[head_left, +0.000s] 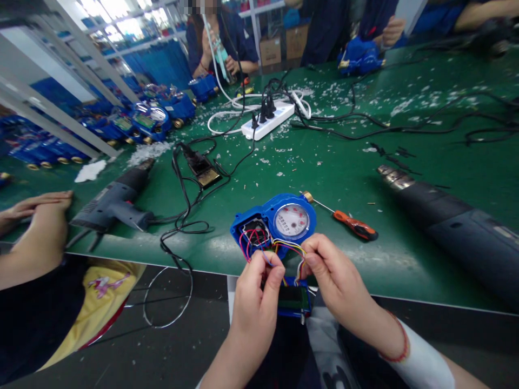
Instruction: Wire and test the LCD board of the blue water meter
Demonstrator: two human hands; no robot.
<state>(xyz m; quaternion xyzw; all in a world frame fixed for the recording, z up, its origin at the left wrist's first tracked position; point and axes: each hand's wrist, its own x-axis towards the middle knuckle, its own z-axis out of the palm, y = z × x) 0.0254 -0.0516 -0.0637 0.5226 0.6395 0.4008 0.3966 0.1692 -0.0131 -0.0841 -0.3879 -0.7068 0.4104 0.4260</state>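
The left hand (253, 308) and right hand (344, 281) are bare. A thin red string bracelet (399, 346) circles the right wrist, and just above it a wide white wrap (421, 364) covers part of the forearm, with bare arm showing beyond it. A sliver of white cloth (198, 386) shows at the lower edge of the view by the left forearm. Below the hands sit a dark garment (279, 356) and a grey-and-white patterned panel (324, 351) with dark markings.

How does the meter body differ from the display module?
The meter body is larger, with a round dial; the display module is smaller, with a rectangular screen. The meter body sits at the table edge; the display module sits lower, beside the left hand. Both are blue, with coloured wires between them.
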